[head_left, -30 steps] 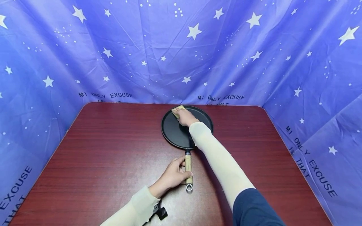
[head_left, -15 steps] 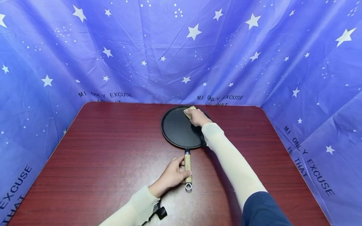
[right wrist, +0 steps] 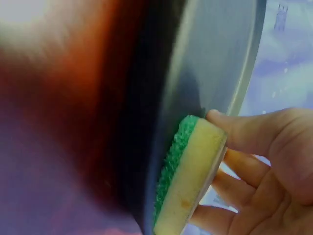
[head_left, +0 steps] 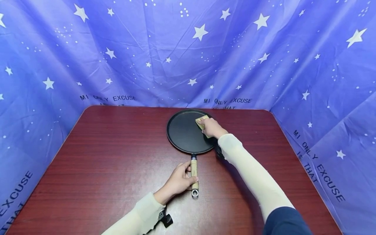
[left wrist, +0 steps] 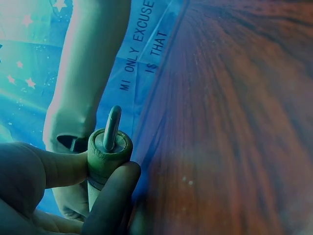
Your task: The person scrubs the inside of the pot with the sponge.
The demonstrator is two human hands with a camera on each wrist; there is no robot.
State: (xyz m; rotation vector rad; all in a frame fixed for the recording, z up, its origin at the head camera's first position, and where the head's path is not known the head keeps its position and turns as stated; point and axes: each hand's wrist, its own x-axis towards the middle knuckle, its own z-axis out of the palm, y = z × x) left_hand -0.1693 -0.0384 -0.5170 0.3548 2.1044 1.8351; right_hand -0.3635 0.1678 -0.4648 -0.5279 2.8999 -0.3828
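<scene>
A flat, round black frying pan point(head_left: 182, 132) lies on the table with its wooden handle point(head_left: 194, 168) pointing toward me. My left hand point(head_left: 178, 180) grips that handle, thumb across its top; in the left wrist view the metal hanging loop point(left wrist: 112, 128) sticks out of the handle's end. On the right side of the pan, my right hand point(head_left: 212, 127) holds a yellow sponge point(head_left: 201, 120). In the right wrist view the sponge's green scouring side point(right wrist: 175, 161) faces the pan surface, the thumb at one edge and the fingers behind. The palm hides part of the sponge in the head view.
The dark red wooden table point(head_left: 117, 147) has its far edge just behind the pan. A blue curtain point(head_left: 164, 39) with white stars and lettering encloses the back and both sides. A black wrist device point(head_left: 167, 220) is strapped at the left sleeve.
My right hand has swept the sponge from the pan's far left rim across to the right, then slightly nearer along the right side. The left hand keeps its grip on the handle.
</scene>
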